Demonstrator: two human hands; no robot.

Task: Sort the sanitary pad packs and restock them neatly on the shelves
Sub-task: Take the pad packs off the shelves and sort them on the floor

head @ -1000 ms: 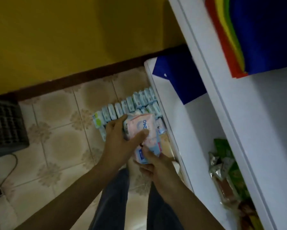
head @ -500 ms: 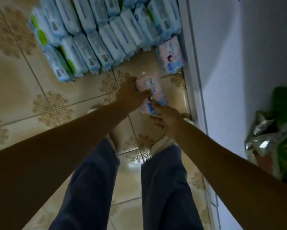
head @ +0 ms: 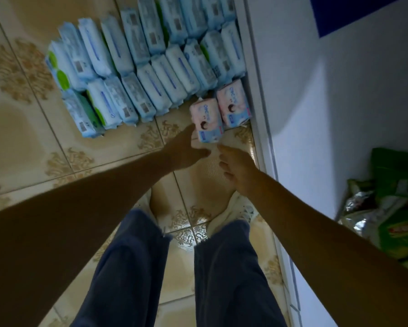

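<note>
Two pink sanitary pad packs stand side by side on the tiled floor: one pink pack (head: 207,119) nearer me and a second pink pack (head: 233,103) against the white shelf unit (head: 259,90). Behind them, several blue and green pad packs (head: 146,64) stand in two rows. My left hand (head: 185,152) reaches down with straight fingers, its fingertips touching the near pink pack's left side. My right hand (head: 237,167) hovers just below that pack with loosely spread fingers, holding nothing.
The shelf unit's white side panel runs along the right. Green and silver snack bags (head: 387,208) lie on a shelf at the right edge. A blue sheet (head: 354,10) shows at the top right. My legs in blue trousers (head: 174,267) stand on the tiles.
Both hands carried the pink pack down from chest height, set it on the floor beside the other pink pack, and let go. The camera tilted down toward the floor.
</note>
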